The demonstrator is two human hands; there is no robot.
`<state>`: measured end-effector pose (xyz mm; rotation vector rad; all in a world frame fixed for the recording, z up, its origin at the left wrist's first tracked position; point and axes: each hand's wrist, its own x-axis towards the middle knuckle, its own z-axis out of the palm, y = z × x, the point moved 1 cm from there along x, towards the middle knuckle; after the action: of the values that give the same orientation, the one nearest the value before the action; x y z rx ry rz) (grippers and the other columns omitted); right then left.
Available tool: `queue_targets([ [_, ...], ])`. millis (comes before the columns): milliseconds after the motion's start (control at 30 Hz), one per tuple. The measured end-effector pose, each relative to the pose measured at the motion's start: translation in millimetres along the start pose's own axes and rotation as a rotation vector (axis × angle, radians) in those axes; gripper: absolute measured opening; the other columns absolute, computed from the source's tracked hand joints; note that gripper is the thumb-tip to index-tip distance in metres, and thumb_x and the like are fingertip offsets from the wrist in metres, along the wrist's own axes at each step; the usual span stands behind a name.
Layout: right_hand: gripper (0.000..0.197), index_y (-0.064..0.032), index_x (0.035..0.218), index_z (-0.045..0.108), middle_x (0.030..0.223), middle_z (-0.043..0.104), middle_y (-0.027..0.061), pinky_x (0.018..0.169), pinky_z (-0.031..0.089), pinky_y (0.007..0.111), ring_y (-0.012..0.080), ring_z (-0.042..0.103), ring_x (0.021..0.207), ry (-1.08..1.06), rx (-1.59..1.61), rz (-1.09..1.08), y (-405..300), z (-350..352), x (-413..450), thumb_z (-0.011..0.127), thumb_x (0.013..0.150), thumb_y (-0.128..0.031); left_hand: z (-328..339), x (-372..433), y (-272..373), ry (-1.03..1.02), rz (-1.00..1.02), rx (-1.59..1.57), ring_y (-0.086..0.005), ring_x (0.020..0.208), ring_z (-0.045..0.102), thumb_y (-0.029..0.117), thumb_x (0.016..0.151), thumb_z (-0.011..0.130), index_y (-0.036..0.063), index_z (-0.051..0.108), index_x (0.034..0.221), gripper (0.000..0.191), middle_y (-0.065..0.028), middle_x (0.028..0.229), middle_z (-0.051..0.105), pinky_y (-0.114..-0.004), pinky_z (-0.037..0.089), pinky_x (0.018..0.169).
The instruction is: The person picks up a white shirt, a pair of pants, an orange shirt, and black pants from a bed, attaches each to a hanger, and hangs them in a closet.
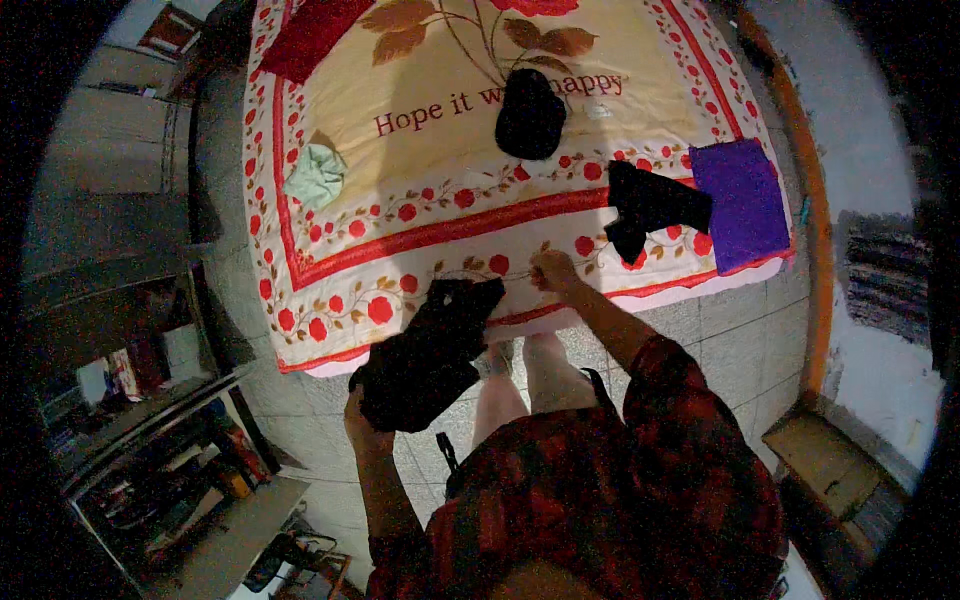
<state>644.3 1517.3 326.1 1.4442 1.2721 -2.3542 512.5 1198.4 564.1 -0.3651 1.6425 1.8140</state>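
A black cloth garment (424, 352) hangs bunched over the near edge of the bed, partly on the bedspread (442, 172). My left hand (366, 420) grips its lower left end, with the fingers mostly hidden by the dark fabric. Just above the bedspread's floral border, my right hand (553, 271) is curled, and nothing shows in it. It is apart from the garment. To its right lies a smaller black cloth piece (656, 206), whose right end meets a folded purple cloth (742, 206). Farther up rests a rounded black bundle (531, 116).
A crumpled pale green cloth (316, 176) and a dark red cloth (311, 37) lie on the bed's left side. Shelves (172, 420) with books and other items stand at left. Tiled floor (697, 330) surrounds my legs. A wooden box-like piece (825, 450) sits at lower right.
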Motion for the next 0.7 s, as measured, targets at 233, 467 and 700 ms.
queue_targets([
  [233,0.018,-0.0052,0.082,0.058,0.072,0.056,0.0068,0.045,0.044,0.032,0.0179,0.053,0.053,0.354,-0.828,-0.323,-11,-269,206,0.052,0.083,-0.022,78,23,9,-0.038,0.036,0.764,-0.0276,0.095,0.054,0.026,0.085,0.044,-0.0017,0.050,0.105,0.035,-0.0148,0.106,0.055,-0.038,0.044,0.083],
  [467,0.032,-0.0008,0.102,0.050,0.080,0.055,0.0090,0.062,0.049,0.036,0.0178,0.056,0.063,0.631,-1.274,-0.578,-90,-221,325,0.041,0.089,-0.029,23,42,-13,0.249,0.003,0.464,-0.0292,0.097,0.053,0.031,0.082,0.052,-0.0055,0.047,0.107,0.044,-0.0170,0.107,0.053,-0.036,0.046,0.078],
  [700,0.026,0.0007,0.104,0.050,0.092,0.058,0.0093,0.075,0.046,0.038,0.0218,0.057,0.076,0.637,-0.956,-1.013,-165,-223,356,0.045,0.087,-0.019,4,44,-29,0.211,0.168,1.699,-0.0318,0.093,0.054,0.027,0.078,0.059,-0.0014,0.045,0.112,0.047,-0.0170,0.104,0.054,-0.042,0.046,0.078],
])
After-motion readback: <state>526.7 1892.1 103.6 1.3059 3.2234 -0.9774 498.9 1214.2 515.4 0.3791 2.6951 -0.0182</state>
